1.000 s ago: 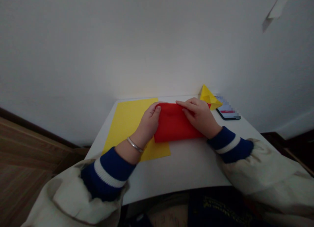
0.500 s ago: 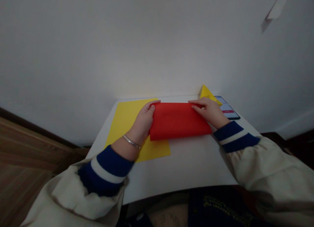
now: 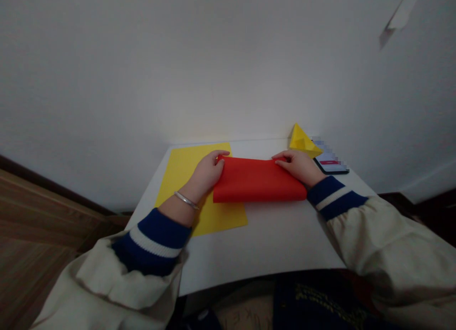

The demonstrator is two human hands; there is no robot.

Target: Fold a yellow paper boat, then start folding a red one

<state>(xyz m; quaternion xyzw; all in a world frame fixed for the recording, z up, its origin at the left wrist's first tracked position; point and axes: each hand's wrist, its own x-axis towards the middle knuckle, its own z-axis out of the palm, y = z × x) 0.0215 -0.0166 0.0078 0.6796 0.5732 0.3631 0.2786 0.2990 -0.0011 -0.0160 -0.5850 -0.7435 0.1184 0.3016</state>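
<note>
A folded red paper (image 3: 258, 180) lies across the white table (image 3: 263, 244), its left part over a flat yellow sheet (image 3: 185, 178). My left hand (image 3: 206, 173) pinches the red paper's far left corner, fingers closed on its edge. My right hand (image 3: 297, 166) grips the far right corner the same way. Both wrists show blue cuffs with a white stripe, and a silver bangle sits on the left one.
A folded yellow paper shape (image 3: 302, 142) stands at the table's far right corner, with a phone (image 3: 331, 162) lying beside it. A white wall rises right behind the table. Wooden floor shows to the left.
My hands slid apart from the middle of the red paper to its two far corners. The paper now lies wider and flatter across the table.
</note>
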